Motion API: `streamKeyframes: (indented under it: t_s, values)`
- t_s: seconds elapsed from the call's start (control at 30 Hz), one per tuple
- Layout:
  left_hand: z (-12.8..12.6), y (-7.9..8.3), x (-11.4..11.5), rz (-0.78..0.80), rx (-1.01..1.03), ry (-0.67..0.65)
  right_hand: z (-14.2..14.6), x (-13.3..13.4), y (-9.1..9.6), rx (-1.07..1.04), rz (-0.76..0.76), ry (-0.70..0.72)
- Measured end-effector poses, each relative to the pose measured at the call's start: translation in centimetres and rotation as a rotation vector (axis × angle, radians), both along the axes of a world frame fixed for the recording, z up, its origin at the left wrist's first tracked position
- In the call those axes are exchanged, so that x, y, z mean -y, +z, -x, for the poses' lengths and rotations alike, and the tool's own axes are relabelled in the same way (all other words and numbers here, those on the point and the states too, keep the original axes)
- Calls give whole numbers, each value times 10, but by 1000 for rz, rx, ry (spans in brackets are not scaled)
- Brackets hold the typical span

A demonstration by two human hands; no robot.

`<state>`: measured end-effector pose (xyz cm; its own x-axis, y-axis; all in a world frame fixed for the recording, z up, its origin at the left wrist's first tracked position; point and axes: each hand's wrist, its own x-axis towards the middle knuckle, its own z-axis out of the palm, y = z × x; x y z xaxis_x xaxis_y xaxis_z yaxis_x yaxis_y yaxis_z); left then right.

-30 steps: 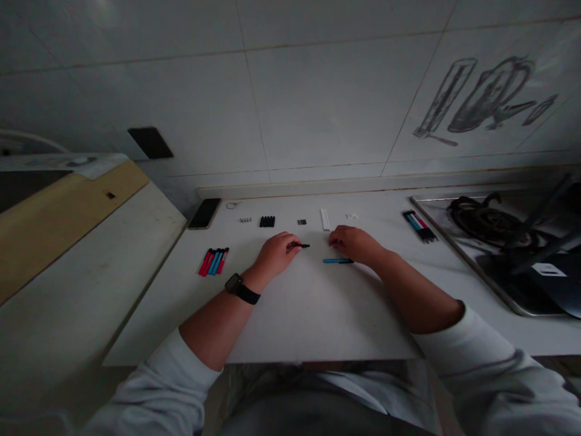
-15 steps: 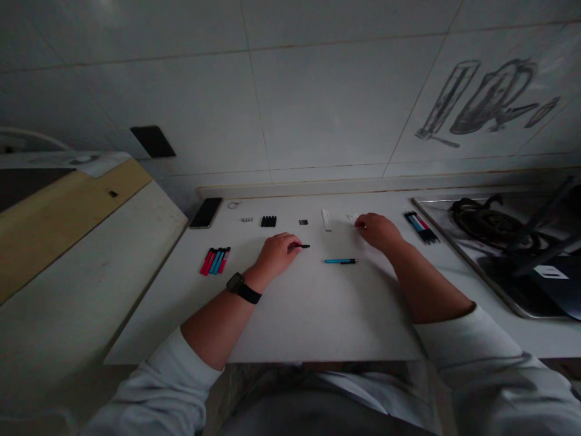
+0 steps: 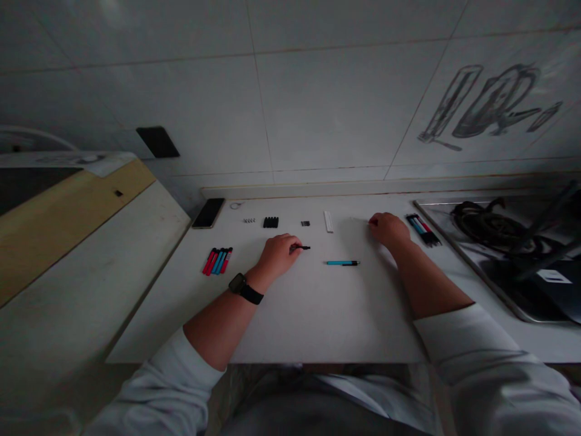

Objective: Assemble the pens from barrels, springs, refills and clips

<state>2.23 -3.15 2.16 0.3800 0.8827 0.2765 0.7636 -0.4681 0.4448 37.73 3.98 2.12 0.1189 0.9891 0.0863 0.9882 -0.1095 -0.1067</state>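
My left hand [image 3: 280, 252] is closed in a pinch on a small black pen part [image 3: 305, 247], whose thin end points right. To its right, a blue pen barrel [image 3: 341, 263] with a black clip lies flat on the white table. My right hand [image 3: 390, 229] rests at the back right, fingertips pinched together; anything between them is too small to make out. Faint white bits [image 3: 356, 219] lie just left of those fingers. White thin sticks [image 3: 328, 221], small dark pieces [image 3: 305, 223], black grips [image 3: 271, 222] and springs [image 3: 249, 220] form a row along the back.
Several red and blue barrels [image 3: 218, 261] lie at the left. A phone [image 3: 209, 213] and a ring [image 3: 236, 205] are at the back left. Pens [image 3: 423, 229] lie beside a metal-rimmed tray [image 3: 472, 260] with dark cables. A cabinet [image 3: 136, 242] stands along the left edge.
My right hand has moved to the right, away from the white bits, its fingers still pinched. My left hand keeps its hold on the black pen part. The view has shifted slightly.
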Motion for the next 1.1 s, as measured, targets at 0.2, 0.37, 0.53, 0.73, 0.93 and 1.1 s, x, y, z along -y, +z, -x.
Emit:
streamKeyframes:
  t_s: [0.2,0.37,0.53,0.73,0.93,1.1]
  values:
    - [0,0,0,-12,-40,23,7,0,2,7,-11,-29]
    - [0,-2,-1,-14,-37,27,10,0,2,-15,-38,-5]
    - [1,-3,-2,-15,-15,19,8,1,2,-32,-80,-3]
    - [1,-6,-4,-18,29,17,26,13,14,-121,-235,46]
    - [-3,-2,-1,-27,143,-52,85,50,22,-445,-169,604]
    - [-5,2,1,-66,160,-110,113,73,20,-426,-63,750]
